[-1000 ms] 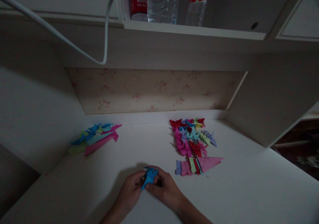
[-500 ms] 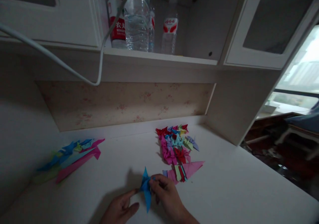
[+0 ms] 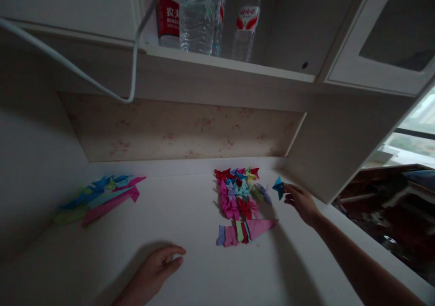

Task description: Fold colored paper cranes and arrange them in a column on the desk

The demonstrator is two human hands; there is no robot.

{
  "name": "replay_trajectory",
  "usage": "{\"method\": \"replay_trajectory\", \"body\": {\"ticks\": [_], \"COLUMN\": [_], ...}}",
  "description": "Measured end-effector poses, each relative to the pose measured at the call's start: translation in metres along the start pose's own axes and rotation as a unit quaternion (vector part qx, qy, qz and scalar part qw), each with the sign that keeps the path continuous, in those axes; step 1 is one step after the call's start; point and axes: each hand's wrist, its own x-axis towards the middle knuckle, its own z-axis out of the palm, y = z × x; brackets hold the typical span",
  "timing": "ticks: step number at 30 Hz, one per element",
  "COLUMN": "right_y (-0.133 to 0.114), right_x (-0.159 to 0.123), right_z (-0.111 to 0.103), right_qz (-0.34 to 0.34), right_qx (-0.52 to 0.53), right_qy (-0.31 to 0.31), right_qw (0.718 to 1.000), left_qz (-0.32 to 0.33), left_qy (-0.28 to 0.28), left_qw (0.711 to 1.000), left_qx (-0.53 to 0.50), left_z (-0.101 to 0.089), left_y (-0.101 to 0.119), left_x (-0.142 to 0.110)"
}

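Note:
Between the fingertips of my right hand [image 3: 301, 202] is a blue origami crane [image 3: 278, 188], held up just right of a cluster of finished paper cranes [image 3: 234, 195] in red, pink, purple, blue and green. Below that cluster lies a row of folded paper pieces [image 3: 231, 234], with a pink pointed one [image 3: 261, 228] at its right end. My left hand [image 3: 158, 267] rests low over the white desk, its thumb and fingers apart and nothing between them. At the left, a pile of folded blue, green and pink paper [image 3: 108, 197] lies near the side wall.
Overhead, a shelf [image 3: 231, 68] carries a large clear bottle [image 3: 197, 22], a labelled bottle [image 3: 246, 29] and a red-and-white cup [image 3: 169, 20]. A white cable [image 3: 84, 79] hangs in front at the upper left. A cabinet side panel [image 3: 343, 138] bounds the desk [image 3: 190, 206] at right.
My right hand has carried the blue crane away from my left hand, to the right and farther back. My left hand has let go of it. The view has shifted slightly.

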Motion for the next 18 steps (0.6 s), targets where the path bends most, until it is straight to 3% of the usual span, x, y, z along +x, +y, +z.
{"method": "replay_trajectory", "body": {"ticks": [7, 12, 18], "right_y": [0.034, 0.057, 0.062], "right_x": [0.054, 0.081, 0.102], "right_z": [-0.021, -0.023, -0.020], "right_qz": [0.059, 0.083, 0.072], "right_qx": [-0.111, -0.178, -0.218], "right_qy": [0.016, -0.008, -0.037], "right_qw": [0.992, 0.980, 0.973], "left_qz": [-0.019, -0.104, -0.134], "left_qy": [0.041, 0.003, -0.006], "left_qw": [0.997, 0.992, 0.987], "left_qx": [-0.055, -0.075, -0.084], "left_z": [0.000, 0.000, -0.002], "left_y": [0.005, 0.000, 0.002], "left_x": [0.001, 0.003, 0.004]}}
